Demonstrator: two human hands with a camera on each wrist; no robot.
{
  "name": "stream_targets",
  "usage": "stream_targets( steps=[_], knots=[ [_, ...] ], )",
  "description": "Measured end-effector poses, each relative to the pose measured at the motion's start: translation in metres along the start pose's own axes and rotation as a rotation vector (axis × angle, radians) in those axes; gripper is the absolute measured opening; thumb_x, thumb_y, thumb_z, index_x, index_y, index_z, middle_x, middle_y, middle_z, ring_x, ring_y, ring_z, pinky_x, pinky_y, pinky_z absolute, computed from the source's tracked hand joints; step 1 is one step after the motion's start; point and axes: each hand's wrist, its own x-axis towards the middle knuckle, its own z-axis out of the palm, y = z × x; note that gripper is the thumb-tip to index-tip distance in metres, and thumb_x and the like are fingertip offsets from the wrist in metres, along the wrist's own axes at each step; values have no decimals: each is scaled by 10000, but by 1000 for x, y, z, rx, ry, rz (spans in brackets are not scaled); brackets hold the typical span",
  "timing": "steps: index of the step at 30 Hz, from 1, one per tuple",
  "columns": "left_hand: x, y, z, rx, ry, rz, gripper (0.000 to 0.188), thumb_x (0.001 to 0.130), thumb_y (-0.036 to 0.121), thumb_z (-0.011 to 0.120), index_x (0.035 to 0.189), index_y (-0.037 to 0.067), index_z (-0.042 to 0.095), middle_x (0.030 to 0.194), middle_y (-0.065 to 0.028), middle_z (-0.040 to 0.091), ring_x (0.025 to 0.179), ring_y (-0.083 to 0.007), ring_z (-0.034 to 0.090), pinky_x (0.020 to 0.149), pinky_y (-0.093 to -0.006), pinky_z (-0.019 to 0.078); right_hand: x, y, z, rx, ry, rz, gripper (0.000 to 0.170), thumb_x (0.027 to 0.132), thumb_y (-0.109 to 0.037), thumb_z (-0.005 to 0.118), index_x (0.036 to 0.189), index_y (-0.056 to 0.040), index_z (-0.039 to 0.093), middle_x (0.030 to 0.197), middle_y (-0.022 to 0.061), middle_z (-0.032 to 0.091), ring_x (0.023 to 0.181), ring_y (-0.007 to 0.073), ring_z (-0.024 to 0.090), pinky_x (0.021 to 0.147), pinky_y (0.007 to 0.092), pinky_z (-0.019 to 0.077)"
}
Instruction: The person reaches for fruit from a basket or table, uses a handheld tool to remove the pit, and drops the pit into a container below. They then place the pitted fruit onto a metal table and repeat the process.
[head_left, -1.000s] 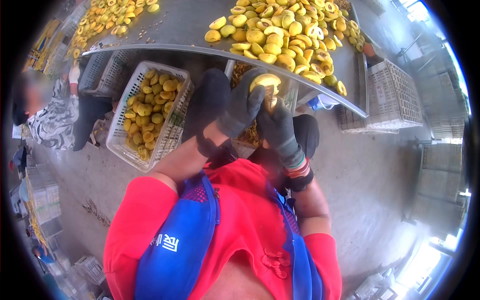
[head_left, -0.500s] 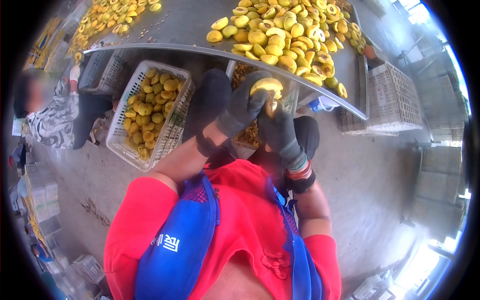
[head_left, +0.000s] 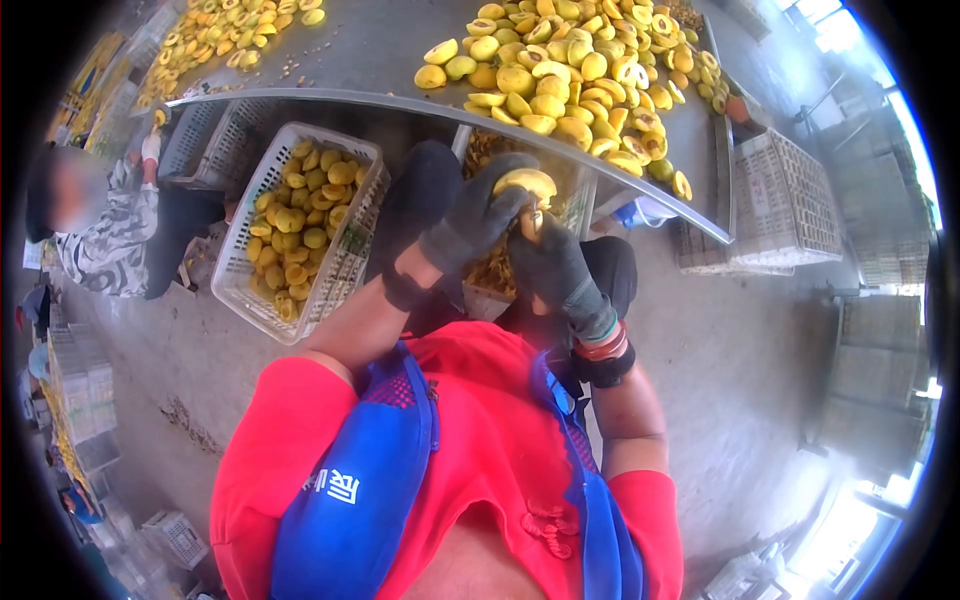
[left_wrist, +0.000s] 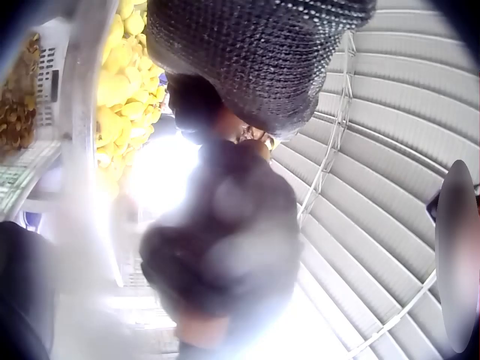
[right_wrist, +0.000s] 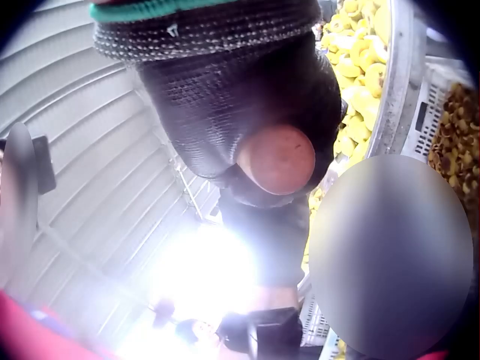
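In the head view my gloved left hand [head_left: 468, 222] grips a yellow peach half [head_left: 526, 183] over a crate of scraps, below the table edge. Close beside it, my gloved right hand [head_left: 556, 265] holds a small pitting tool [head_left: 532, 224], its upper end right at the fruit's underside. The tool's round, wood-coloured handle end [right_wrist: 283, 159] pokes out of the dark glove in the right wrist view. The left wrist view shows the two gloves meeting, with the fruit mostly hidden behind fingers.
A heap of peach halves [head_left: 560, 75] lies on the metal table [head_left: 370, 50]. Left of my knee stands a white crate [head_left: 235, 265] of peach halves; between my legs is a crate of brown scraps [head_left: 483, 150]. Another person [head_left: 110, 235] sits at far left. Stacked crates [head_left: 775, 200] stand right.
Both hands have shifted slightly down and left with the peach half. The tool stays at the fruit's underside, tilting a little. The heap and crates look the same.
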Motion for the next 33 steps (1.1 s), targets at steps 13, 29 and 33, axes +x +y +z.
stream_targets(
  steps=[13, 29, 33],
  knots=[
    [-11, -8, 2, -57, 10, 59, 392, 907, 287, 531, 1168, -4, 514, 1027, -130, 607, 911, -248, 595, 848, -344, 473, 4, 3, 5, -633, -18, -318, 149, 909, -109, 483, 868, 19, 548, 620, 108, 547, 505, 169, 531, 452, 277, 409],
    [-7, -24, -11, -369, 86, -67, 351, 979, 293, 429, 1137, 2, 545, 1067, -108, 596, 962, -174, 589, 798, -315, 505, 6, -10, 14, 430, -116, 167, 131, 885, -117, 538, 789, -30, 518, 586, 21, 490, 417, 114, 471, 374, 237, 364],
    [-3, -10, -21, -419, 563, -105, 367, 989, 339, 414, 1074, 14, 561, 1019, -99, 601, 902, -185, 591, 772, -308, 503, 9, -11, 24, 207, -80, 30, 116, 902, -118, 538, 894, -3, 531, 588, 36, 539, 450, 111, 514, 406, 241, 407]
  ],
)
